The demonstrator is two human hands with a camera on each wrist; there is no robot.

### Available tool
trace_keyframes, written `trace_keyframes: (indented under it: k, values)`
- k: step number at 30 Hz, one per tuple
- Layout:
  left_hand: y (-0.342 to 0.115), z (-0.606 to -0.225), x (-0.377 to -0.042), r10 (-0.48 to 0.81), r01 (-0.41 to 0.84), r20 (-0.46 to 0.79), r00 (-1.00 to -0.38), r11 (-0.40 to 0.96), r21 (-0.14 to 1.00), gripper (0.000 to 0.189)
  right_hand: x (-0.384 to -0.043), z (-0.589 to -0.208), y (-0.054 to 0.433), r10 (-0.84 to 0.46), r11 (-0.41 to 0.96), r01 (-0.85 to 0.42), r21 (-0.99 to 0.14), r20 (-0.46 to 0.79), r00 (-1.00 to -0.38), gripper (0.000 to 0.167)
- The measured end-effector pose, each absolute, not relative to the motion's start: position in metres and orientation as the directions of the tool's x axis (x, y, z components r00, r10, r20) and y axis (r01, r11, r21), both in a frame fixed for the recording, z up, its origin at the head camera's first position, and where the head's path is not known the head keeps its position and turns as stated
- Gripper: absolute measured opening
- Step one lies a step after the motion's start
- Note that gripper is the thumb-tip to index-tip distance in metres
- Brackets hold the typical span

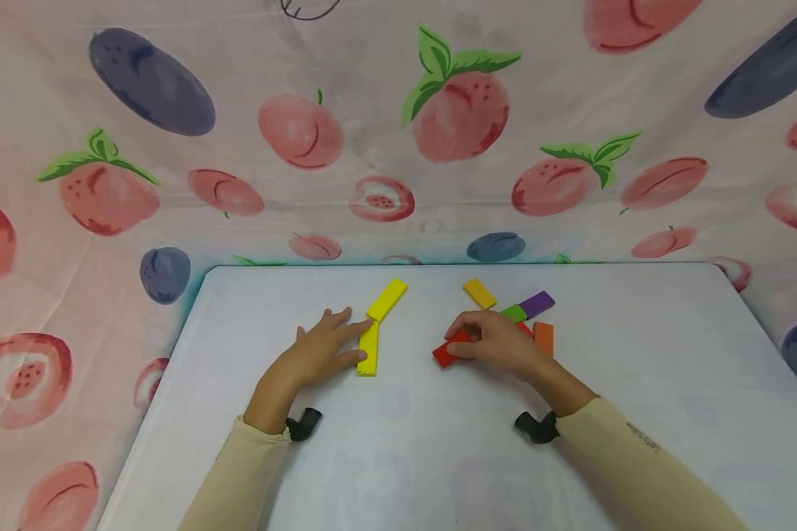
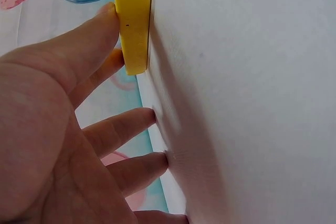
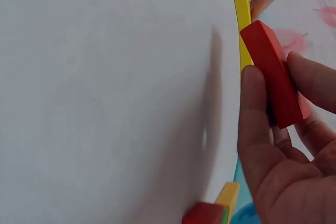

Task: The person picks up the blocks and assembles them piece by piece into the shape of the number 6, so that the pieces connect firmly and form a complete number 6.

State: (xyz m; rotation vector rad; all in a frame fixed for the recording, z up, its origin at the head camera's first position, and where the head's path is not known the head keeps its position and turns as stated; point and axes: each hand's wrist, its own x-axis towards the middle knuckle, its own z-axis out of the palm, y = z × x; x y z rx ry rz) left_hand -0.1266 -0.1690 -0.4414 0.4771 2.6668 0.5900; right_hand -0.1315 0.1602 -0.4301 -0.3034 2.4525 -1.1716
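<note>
Two yellow blocks stand out left of the table's middle: the nearer yellow block (image 1: 368, 350) runs toward the person, and the farther yellow block (image 1: 387, 299) slants off to the right from its far end. My left hand (image 1: 322, 346) touches the nearer one with thumb and index finger, its other fingers spread on the table. A red block (image 3: 273, 74) is pinched between the thumb and fingers of my right hand (image 1: 498, 343). In the right wrist view that block is tilted and held above the table surface.
Around the right hand lie an amber block (image 1: 480, 293), a green block (image 1: 513, 313), a purple block (image 1: 537, 304) and an orange block (image 1: 543, 338). Another red block (image 3: 203, 213) is partly hidden. Fruit-print cloth (image 1: 438, 206) hangs behind the white table (image 1: 425, 457).
</note>
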Motion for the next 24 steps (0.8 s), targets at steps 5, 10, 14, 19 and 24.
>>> trace_keyframes:
  k: [5, 10, 14, 19, 24]
  values:
    - [-0.169, -0.442, -0.127, 0.39, 0.236, -0.281, -0.877, 0.859, 0.455, 0.059, -0.131, -0.432, 0.151, -0.361, 0.602, 0.034, -0.798, -0.309, -0.88, 0.011]
    - [-0.167, -0.441, -0.127, 0.383, 0.227, -0.285, -0.879, 0.861, 0.455, 0.059, -0.13, -0.434, 0.144, -0.374, 0.609, 0.033, -0.792, -0.324, -0.869, 0.011]
    - [-0.166, -0.44, -0.127, 0.38, 0.224, -0.29, -0.879, 0.863, 0.453, 0.06, -0.131, -0.437, 0.137, -0.411, 0.611, 0.003, -0.791, -0.321, -0.853, 0.01]
    - [-0.166, -0.438, -0.128, 0.376, 0.22, -0.293, -0.879, 0.865, 0.45, 0.06, -0.129, -0.438, 0.126, -0.484, 0.602, -0.079, -0.795, -0.284, -0.828, 0.013]
    - [-0.166, -0.44, -0.128, 0.377, 0.218, -0.295, -0.878, 0.863, 0.456, 0.06, -0.13, -0.44, 0.114, -0.491, 0.608, -0.1, -0.788, -0.274, -0.827, 0.017]
